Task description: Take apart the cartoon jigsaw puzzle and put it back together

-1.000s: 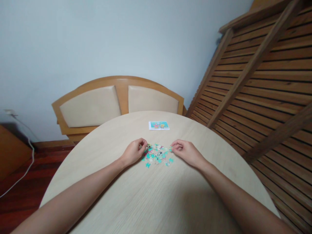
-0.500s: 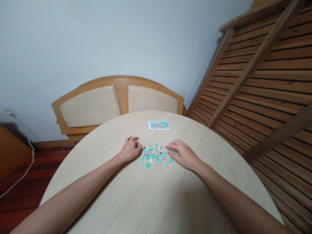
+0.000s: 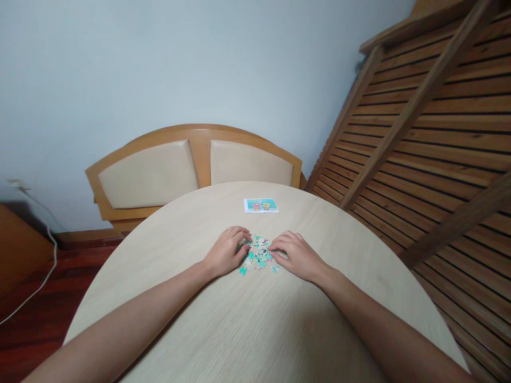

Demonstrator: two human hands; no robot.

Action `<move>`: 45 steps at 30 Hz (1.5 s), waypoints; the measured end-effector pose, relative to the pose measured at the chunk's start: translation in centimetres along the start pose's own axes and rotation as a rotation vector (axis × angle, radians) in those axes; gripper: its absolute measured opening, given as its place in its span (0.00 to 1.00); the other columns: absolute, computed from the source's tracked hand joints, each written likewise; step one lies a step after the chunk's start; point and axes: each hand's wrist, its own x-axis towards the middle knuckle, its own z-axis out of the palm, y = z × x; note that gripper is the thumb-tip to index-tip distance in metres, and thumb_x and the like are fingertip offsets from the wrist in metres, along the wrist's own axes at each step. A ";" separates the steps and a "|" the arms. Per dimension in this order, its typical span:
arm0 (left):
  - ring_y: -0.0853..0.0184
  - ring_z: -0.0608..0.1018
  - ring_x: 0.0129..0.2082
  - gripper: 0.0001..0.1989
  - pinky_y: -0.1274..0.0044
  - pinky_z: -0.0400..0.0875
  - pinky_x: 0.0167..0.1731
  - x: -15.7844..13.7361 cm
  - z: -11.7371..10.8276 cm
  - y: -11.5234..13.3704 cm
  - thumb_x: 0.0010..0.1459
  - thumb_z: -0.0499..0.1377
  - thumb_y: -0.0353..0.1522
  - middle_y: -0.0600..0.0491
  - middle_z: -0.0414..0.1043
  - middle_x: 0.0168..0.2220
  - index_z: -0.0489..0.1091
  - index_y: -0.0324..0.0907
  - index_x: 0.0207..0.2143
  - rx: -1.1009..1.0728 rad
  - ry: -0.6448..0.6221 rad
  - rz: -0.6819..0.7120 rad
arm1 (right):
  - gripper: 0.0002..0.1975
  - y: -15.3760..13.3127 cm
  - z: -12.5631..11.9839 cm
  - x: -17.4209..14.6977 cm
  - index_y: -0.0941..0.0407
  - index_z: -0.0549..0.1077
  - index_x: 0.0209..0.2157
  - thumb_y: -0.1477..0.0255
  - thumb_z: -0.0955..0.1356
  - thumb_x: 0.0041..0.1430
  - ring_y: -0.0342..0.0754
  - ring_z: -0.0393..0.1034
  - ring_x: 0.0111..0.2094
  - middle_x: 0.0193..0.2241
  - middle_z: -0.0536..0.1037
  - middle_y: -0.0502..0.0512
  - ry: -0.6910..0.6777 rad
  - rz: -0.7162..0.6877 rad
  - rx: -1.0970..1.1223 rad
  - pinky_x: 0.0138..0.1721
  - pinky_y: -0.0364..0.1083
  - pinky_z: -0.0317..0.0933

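A loose heap of jigsaw puzzle pieces (image 3: 260, 259), mostly turquoise with bits of white and pink, lies on the round wooden table (image 3: 223, 324). From the left, my left hand (image 3: 229, 251) reaches over the heap's edge, its fingers curved and the thumb apart from them. My right hand (image 3: 294, 255) rests at the opposite side, fingertips and thumb at the pieces with a gap between them. Both hands cover part of the heap, and I make out no piece held in either. One turquoise piece (image 3: 243, 271) lies at the near left edge of the heap.
Beyond the heap lies a small picture card (image 3: 261, 205) with cartoon figures. A padded wooden headboard (image 3: 203, 154) stands behind the table against the wall. Wooden slats (image 3: 431, 143) lean at the right. A white cable (image 3: 54, 255) hangs at the left.
My left hand has moved right and its fingers have spread over the left side of the heap. My right hand has shifted slightly left, closer in over the pieces.
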 end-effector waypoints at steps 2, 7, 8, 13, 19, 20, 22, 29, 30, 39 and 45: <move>0.58 0.71 0.56 0.11 0.63 0.64 0.59 -0.1 0.3 0.4 0.65 0.55 0.30 0.45 0.71 0.55 0.70 0.43 0.49 -0.016 -0.064 0.074 | 0.06 -0.2 -0.1 0.0 0.52 0.79 0.41 0.70 0.69 0.64 0.51 0.70 0.46 0.40 0.81 0.54 0.000 0.005 -0.003 0.47 0.50 0.58; 0.58 0.70 0.60 0.13 0.60 0.60 0.62 -0.3 0.2 0.6 0.68 0.52 0.33 0.46 0.72 0.57 0.70 0.44 0.53 0.004 -0.168 0.032 | 0.06 -0.7 0.2 0.2 0.52 0.79 0.40 0.72 0.70 0.62 0.51 0.71 0.45 0.40 0.82 0.53 0.001 0.033 0.039 0.47 0.50 0.59; 0.58 0.70 0.60 0.14 0.59 0.59 0.62 -0.3 0.1 0.7 0.69 0.52 0.33 0.47 0.72 0.57 0.69 0.44 0.53 0.010 -0.183 0.023 | 0.05 -0.7 0.3 0.2 0.52 0.79 0.39 0.73 0.70 0.61 0.51 0.71 0.45 0.39 0.82 0.53 0.009 0.046 0.056 0.47 0.50 0.59; 0.59 0.72 0.57 0.12 0.60 0.59 0.62 -0.2 -0.3 1.1 0.69 0.51 0.33 0.47 0.74 0.54 0.72 0.45 0.49 0.037 -0.213 0.047 | 0.07 -0.6 0.9 0.3 0.52 0.79 0.38 0.76 0.71 0.58 0.51 0.73 0.43 0.38 0.82 0.52 0.050 0.135 0.161 0.47 0.49 0.61; 0.59 0.72 0.57 0.14 0.58 0.59 0.61 -0.4 -0.3 1.1 0.69 0.50 0.32 0.49 0.74 0.55 0.72 0.45 0.51 0.087 -0.226 0.041 | 0.12 -0.4 0.8 0.2 0.52 0.78 0.41 0.77 0.71 0.54 0.51 0.74 0.42 0.37 0.82 0.51 0.089 0.164 0.137 0.46 0.50 0.62; 0.59 0.72 0.57 0.14 0.58 0.59 0.61 -0.4 -0.4 1.1 0.69 0.50 0.32 0.49 0.74 0.55 0.72 0.45 0.51 0.097 -0.229 0.045 | 0.12 -0.4 0.7 0.3 0.52 0.78 0.41 0.77 0.71 0.54 0.51 0.74 0.42 0.37 0.82 0.51 0.092 0.168 0.123 0.46 0.50 0.62; 0.59 0.72 0.58 0.15 0.58 0.58 0.61 -0.5 -0.4 1.0 0.68 0.50 0.31 0.49 0.74 0.56 0.72 0.45 0.52 0.119 -0.237 0.061 | 0.11 -0.1 0.4 0.4 0.53 0.78 0.41 0.76 0.71 0.55 0.51 0.74 0.42 0.36 0.82 0.51 0.098 0.167 0.100 0.47 0.50 0.62; 0.61 0.72 0.58 0.17 0.59 0.59 0.61 -0.4 -0.8 1.6 0.70 0.49 0.32 0.49 0.73 0.57 0.70 0.45 0.56 0.196 -0.261 0.090 | 0.09 1.7 -0.2 0.3 0.57 0.79 0.38 0.77 0.69 0.54 0.49 0.76 0.37 0.36 0.82 0.55 0.139 0.199 0.072 0.42 0.47 0.66; 0.61 0.72 0.58 0.17 0.59 0.59 0.61 -0.4 -0.8 1.6 0.70 0.49 0.32 0.50 0.73 0.57 0.70 0.45 0.56 0.199 -0.261 0.092 | 0.10 2.0 -0.2 0.3 0.57 0.79 0.38 0.78 0.68 0.54 0.49 0.75 0.36 0.35 0.81 0.54 0.145 0.209 0.074 0.41 0.46 0.66; 0.60 0.73 0.57 0.15 0.61 0.62 0.60 -0.6 -0.9 1.6 0.70 0.50 0.33 0.50 0.74 0.55 0.72 0.46 0.52 0.191 -0.239 0.094 | 0.11 2.2 0.2 0.2 0.56 0.79 0.36 0.80 0.65 0.59 0.50 0.76 0.38 0.36 0.81 0.56 0.104 0.173 -0.009 0.42 0.47 0.67; 0.59 0.73 0.57 0.15 0.61 0.62 0.59 -0.7 -0.8 1.5 0.70 0.50 0.34 0.50 0.74 0.56 0.72 0.45 0.53 0.206 -0.236 0.075 | 0.11 1.8 0.2 0.3 0.55 0.80 0.36 0.79 0.65 0.60 0.51 0.76 0.41 0.37 0.82 0.56 0.051 0.159 -0.035 0.45 0.48 0.68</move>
